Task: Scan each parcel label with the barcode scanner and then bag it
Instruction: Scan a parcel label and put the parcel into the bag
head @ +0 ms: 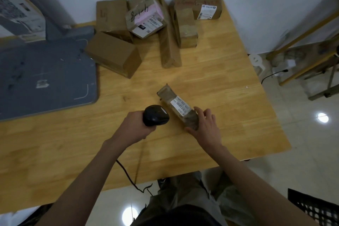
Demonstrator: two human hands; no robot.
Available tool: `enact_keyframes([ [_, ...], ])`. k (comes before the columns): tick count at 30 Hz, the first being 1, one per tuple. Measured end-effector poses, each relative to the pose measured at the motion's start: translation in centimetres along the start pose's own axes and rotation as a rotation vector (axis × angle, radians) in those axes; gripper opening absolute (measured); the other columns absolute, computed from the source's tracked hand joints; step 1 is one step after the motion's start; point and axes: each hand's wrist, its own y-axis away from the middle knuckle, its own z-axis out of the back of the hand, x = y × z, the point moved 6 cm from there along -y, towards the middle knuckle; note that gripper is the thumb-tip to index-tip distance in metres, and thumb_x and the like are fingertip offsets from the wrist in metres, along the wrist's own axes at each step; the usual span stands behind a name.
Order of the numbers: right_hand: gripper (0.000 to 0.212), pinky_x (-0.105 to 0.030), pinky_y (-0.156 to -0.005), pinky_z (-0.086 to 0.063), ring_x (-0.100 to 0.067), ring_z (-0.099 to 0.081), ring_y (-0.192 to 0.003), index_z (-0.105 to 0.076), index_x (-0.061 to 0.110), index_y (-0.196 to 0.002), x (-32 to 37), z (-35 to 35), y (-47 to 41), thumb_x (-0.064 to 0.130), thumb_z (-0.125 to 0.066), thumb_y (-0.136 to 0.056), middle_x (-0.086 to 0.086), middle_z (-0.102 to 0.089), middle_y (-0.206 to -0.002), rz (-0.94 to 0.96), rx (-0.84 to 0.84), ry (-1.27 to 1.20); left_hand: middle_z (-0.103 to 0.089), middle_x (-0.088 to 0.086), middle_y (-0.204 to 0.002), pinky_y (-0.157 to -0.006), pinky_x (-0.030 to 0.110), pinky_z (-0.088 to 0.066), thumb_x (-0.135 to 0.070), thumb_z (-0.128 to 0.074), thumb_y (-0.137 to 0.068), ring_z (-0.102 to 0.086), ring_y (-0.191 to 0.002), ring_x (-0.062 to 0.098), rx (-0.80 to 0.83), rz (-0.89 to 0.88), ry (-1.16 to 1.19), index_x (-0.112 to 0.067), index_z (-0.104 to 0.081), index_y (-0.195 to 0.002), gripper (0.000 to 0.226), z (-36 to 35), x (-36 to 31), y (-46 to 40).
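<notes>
Left hand (134,127) grips the scanner (156,115); right hand (204,124) fingers (199,113) curl over the parcel (178,105) near end.

Brown labelled parcel (178,107) lies flat beside black scanner (156,115).

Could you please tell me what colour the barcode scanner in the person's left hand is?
The barcode scanner is black with a pale patch on top, seen in the head view, gripped by the left hand.

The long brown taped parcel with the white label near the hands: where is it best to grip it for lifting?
Grip the long brown taped parcel across its narrow width at the near end, coming from the right, where the right hand already holds it. That probably keeps the white label uncovered.
</notes>
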Motion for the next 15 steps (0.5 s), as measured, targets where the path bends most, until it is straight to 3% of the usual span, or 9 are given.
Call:
enact_keyframes([
  [2,0.081,-0.034,-0.071,-0.052,-0.019,-0.036,-0.113,-0.036,0.029,-0.146,0.5,-0.3,0.4,0.05,-0.077,-0.08,-0.001,-0.034,-0.122,-0.007,0.002,0.015,-0.064,-0.002,-0.067,-0.058,0.033,-0.052,-0.017,-0.073,-0.08,-0.064,-0.065,0.018,-0.03,-0.046,-0.06,-0.019,-0.061,-0.075,0.013,0.4,-0.7,-0.2],
  [4,0.08,-0.032,-0.073,-0.05,-0.019,-0.035,-0.111,-0.039,0.029,-0.143,1.0,-0.5,0.6,0.052,-0.079,-0.077,-0.001,-0.034,-0.119,-0.006,-0.006,0.016,-0.058,-0.008,-0.069,-0.058,0.03,-0.046,-0.018,-0.073,-0.078,-0.06,-0.069,0.017,-0.051,-0.09,-0.115,-0.023,-0.054,-0.072,0.021,0.6,-1.4,-0.2],
  [8,0.08,-0.032,-0.074,-0.049,-0.02,-0.035,-0.113,-0.041,0.028,-0.14,1.5,-0.7,0.9,0.054,-0.08,-0.075,-0.003,-0.035,-0.12,-0.006,-0.004,0.022,-0.053,-0.01,-0.072,-0.057,0.028,-0.037,-0.016,-0.071,-0.078,-0.054,-0.072,0.018,-0.053,-0.165,-0.162,-0.023,-0.052,-0.08,0.021,0.3,-2.2,0.0],
  [12,0.08,-0.032,-0.073,-0.049,-0.021,-0.035,-0.115,-0.041,0.026,-0.139,1.6,-0.7,0.9,0.055,-0.079,-0.075,-0.003,-0.034,-0.121,-0.016,-0.002,0.018,-0.057,-0.003,-0.086,-0.063,0.029,-0.038,-0.017,-0.071,-0.079,-0.053,-0.078,0.017,-0.067,-0.179,-0.164,-0.019,-0.057,-0.094,0.02,0.2,-2.2,0.1],
  [15,0.079,-0.032,-0.072,-0.048,-0.021,-0.035,-0.117,-0.041,0.026,-0.139,1.7,-0.8,1.0,0.055,-0.079,-0.075,-0.004,-0.034,-0.124,-0.022,-0.005,0.032,-0.055,-0.003,-0.086,-0.062,0.028,-0.037,-0.017,-0.071,-0.079,-0.053,-0.078,0.018,-0.092,-0.185,-0.155,-0.019,-0.056,-0.093,0.02,0.3,-2.3,0.2],
])
